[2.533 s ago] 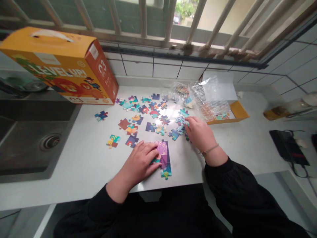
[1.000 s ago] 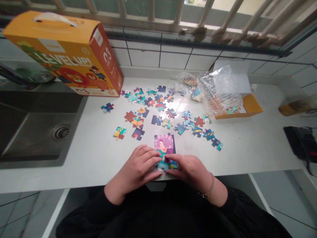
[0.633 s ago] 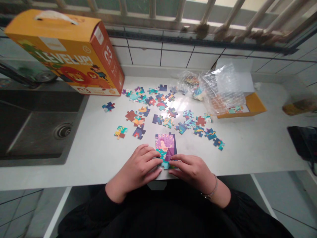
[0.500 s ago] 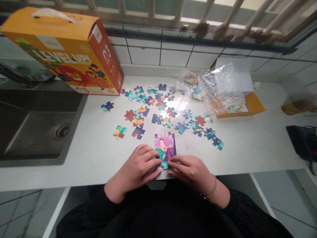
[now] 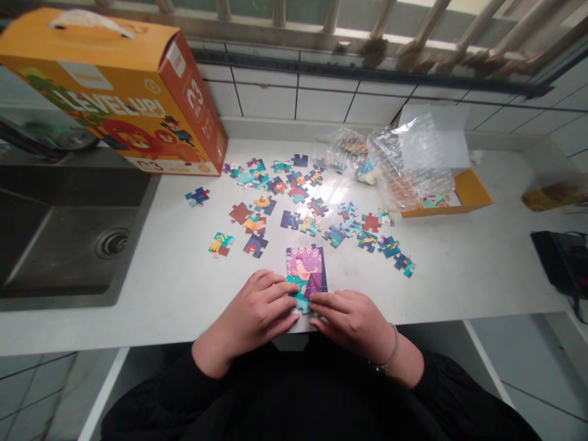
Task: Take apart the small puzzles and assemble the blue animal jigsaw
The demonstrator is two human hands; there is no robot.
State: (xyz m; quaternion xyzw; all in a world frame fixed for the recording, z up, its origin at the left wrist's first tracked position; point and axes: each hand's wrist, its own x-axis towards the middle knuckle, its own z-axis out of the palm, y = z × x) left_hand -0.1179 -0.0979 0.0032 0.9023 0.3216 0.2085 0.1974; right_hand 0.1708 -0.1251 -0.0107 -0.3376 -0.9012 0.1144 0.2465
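Note:
A joined section of jigsaw puzzle (image 5: 305, 264) lies flat near the counter's front edge, showing a pink and purple peacock over teal. My left hand (image 5: 261, 307) grips its lower left side, fingers curled at the edge and thumb below. On the lower right, my right hand (image 5: 346, 315) has its fingers pressed together over the puzzle's corner, the thumb tucked nearer to me. The fingertips hide part of the bottom pieces. Beyond the hands are several loose puzzle pieces, among them a dark blue piece with red (image 5: 256, 245) and a teal and yellow piece (image 5: 221, 244).
An orange puzzle box (image 5: 114, 92) stands at the back left beside a sink (image 5: 59, 245). Clear plastic bags (image 5: 404, 162) lie against an open yellow and white box (image 5: 473, 190) at the back right. A black device (image 5: 560, 263) is at the far right of the white counter (image 5: 459, 263).
The fingers of my right hand have shifted slightly left over the puzzle's lower corner. My left hand stays nearly in place; the loose pieces lie as before.

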